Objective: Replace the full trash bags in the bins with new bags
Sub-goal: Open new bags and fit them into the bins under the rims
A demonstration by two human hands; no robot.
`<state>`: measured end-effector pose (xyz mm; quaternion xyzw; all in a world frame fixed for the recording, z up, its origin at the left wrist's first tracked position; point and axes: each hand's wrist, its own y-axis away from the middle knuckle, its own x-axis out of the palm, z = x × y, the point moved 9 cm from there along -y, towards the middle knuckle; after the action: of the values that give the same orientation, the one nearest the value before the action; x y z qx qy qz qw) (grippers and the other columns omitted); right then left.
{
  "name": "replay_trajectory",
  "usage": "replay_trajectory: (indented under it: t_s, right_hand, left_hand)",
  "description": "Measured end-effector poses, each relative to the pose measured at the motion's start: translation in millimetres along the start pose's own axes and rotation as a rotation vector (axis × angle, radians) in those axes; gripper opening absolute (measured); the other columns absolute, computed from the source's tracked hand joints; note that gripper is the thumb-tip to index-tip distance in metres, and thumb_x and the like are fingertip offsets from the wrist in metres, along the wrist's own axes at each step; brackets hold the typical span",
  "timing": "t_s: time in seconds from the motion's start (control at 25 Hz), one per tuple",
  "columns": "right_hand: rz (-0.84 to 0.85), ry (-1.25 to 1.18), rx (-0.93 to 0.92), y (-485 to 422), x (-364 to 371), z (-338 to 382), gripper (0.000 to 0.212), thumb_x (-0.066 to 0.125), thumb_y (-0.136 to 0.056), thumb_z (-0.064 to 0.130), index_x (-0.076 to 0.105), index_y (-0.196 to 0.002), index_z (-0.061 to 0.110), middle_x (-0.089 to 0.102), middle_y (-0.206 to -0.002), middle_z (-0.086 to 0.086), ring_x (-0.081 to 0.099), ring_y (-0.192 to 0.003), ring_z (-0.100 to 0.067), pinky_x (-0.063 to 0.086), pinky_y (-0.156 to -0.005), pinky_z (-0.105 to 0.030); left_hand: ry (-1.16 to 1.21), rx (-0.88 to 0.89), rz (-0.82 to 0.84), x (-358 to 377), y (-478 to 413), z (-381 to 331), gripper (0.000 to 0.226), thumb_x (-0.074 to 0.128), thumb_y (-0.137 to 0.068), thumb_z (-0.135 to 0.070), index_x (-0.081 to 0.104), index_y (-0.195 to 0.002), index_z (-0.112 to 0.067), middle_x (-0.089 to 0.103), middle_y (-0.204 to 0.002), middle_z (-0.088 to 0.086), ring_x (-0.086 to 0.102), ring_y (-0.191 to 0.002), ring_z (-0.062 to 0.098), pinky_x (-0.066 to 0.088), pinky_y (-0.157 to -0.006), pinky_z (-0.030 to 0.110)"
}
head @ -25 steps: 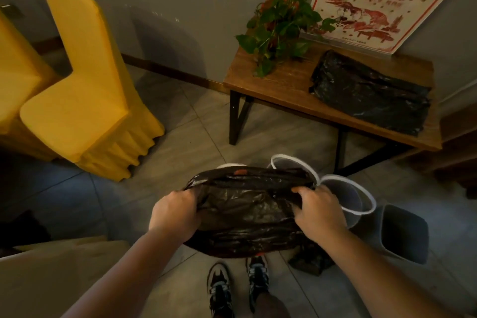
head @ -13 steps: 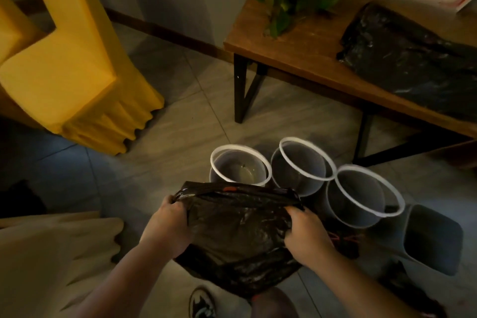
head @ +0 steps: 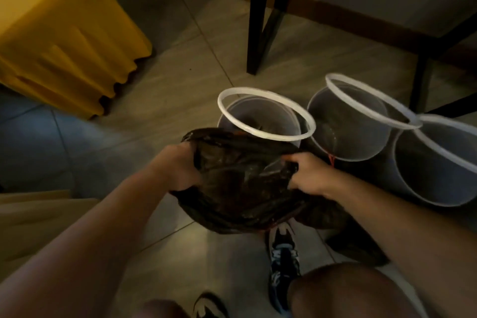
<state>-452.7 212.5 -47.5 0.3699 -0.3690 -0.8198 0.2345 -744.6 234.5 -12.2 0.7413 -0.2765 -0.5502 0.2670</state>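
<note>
1. Tiles (head: 196, 64) stretch between yellow chair cover (head: 64, 41) and black table leg (head: 256, 20).
2. My left hand (head: 178, 168) and right hand (head: 309, 175) clutch the crinkled, glossy black trash bag (head: 240, 188), held just before the leftmost white-rimmed bin (head: 271, 116).

The black bag (head: 240, 183) is thin plastic film, crumpled into fine creases that catch dull, glossy glints. The three bins (head: 258, 113) are smooth, translucent grey plastic, each topped by a ring (head: 247, 91) of opaque white plastic with a matt look. The floor (head: 196, 54) is smooth tile with a faint sheen and thin grout lines. The chair cover (head: 64, 33) is matt yellow cloth falling in soft pleats. The bench leg (head: 258, 15) looks like black-painted metal, matt.
</note>
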Motion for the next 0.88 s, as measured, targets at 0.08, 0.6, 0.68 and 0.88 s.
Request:
replay_trajectory:
  t_s: [0.08, 0.6, 0.68, 0.88]
  right_hand:
    - [-0.096, -0.024, -0.035, -33.2, -16.3, -0.5, 0.066, 0.081, -0.07, 0.003, 0.07, -0.122, 0.041, 0.075, -0.096, 0.008, 0.071, -0.091, -0.015, 0.058, -0.074, -0.025]
    - [-0.462, -0.064, -0.153, -132.7, -71.5, 0.7, 0.069, 0.078, -0.08, 0.008, 0.059, -0.145, 0.022, 0.063, -0.128, -0.001, 0.06, -0.122, -0.024, 0.046, -0.102, -0.027]
    - [-0.481, 0.088, -0.192, -141.9, -64.7, 3.5, 0.059, 0.071, -0.085, 0.006, 0.059, -0.142, 0.018, 0.059, -0.138, -0.009, 0.054, -0.134, -0.03, 0.042, -0.106, -0.028]
    - [-0.414, 0.623, -0.269, -162.8, -34.9, 19.2, 0.03, 0.067, -0.094, 0.013, 0.064, -0.124, 0.014, 0.06, -0.128, -0.013, 0.065, -0.112, -0.033, 0.052, -0.086, -0.037]
  left_hand:
    - [0.052, 0.061, -0.041, 0.7, -33.2, -4.7, 0.065, 0.083, -0.07, -0.049, 0.058, -0.129, -0.034, 0.056, -0.105, -0.011, 0.061, -0.108, 0.021, 0.043, -0.085, 0.03]
    - [0.517, 0.224, -0.272, -25.2, -164.8, -51.0, 0.094, 0.093, -0.073, -0.012, 0.045, -0.153, -0.019, 0.064, -0.135, 0.003, 0.06, -0.127, 0.028, 0.052, -0.107, 0.044]
    - [0.426, 0.229, -0.304, -14.4, -175.1, -51.7, 0.089, 0.088, -0.078, -0.013, 0.042, -0.155, -0.018, 0.063, -0.138, 0.007, 0.059, -0.128, 0.031, 0.052, -0.107, 0.048]
    - [0.25, 0.317, -0.408, 13.9, -187.4, -61.5, 0.044, 0.069, -0.088, -0.007, 0.057, -0.129, -0.011, 0.066, -0.107, 0.003, 0.067, -0.103, 0.029, 0.058, -0.08, 0.04]
